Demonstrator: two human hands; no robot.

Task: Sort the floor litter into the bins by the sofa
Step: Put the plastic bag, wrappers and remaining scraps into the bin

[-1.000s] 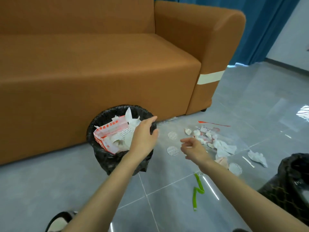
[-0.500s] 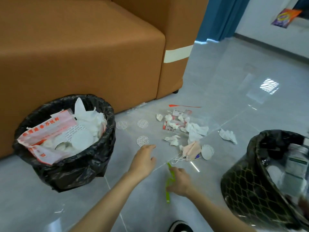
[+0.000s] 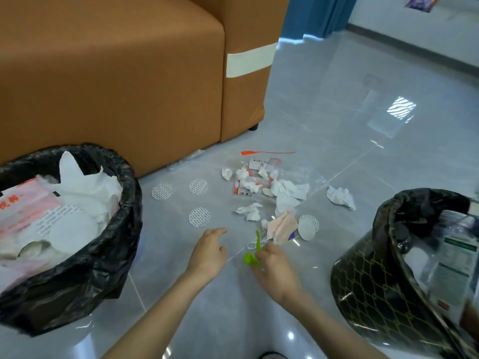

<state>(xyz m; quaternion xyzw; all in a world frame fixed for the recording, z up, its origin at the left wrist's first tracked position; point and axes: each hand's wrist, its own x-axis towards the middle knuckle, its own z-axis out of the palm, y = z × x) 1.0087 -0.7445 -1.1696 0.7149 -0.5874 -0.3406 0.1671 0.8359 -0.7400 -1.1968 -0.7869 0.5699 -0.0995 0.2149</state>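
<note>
Head view: the green strip (image 3: 251, 258) was pinched in the curled fingers of the right hand (image 3: 274, 270), bent up off the floor, its upper end pointing at the pink face mask (image 3: 282, 225). Half a second earlier it had lain flat on the tile under those fingers, and a second earlier it had lain untouched. The left hand (image 3: 208, 252), which a second earlier had been over the left bin (image 3: 129, 177), was low over the floor just beside the right, fingers loosely spread and holding nothing; whether it touched the tile could not be told.

Just beyond the hands lay the rest of the litter: the mask, a white round pad (image 3: 308, 226) beside it, a heap of crumpled tissues (image 3: 285, 190) on a clear plastic bag, and one tissue (image 3: 339, 198) a little apart to the right. Three more round pads (image 3: 199, 217) lay between the heap and the left bin. That bin, lined in black, held white paper and a red-printed wrapper. The right bin (image 3: 368, 281), black with a gold lattice, held a clear bottle (image 3: 456, 252).

The floor (image 3: 337, 112) was glossy grey tile. An orange-brown sofa (image 3: 129, 73) stood behind the left bin, a pale tape band (image 3: 250, 62) on its arm, with a blue curtain (image 3: 318, 14) behind it.
</note>
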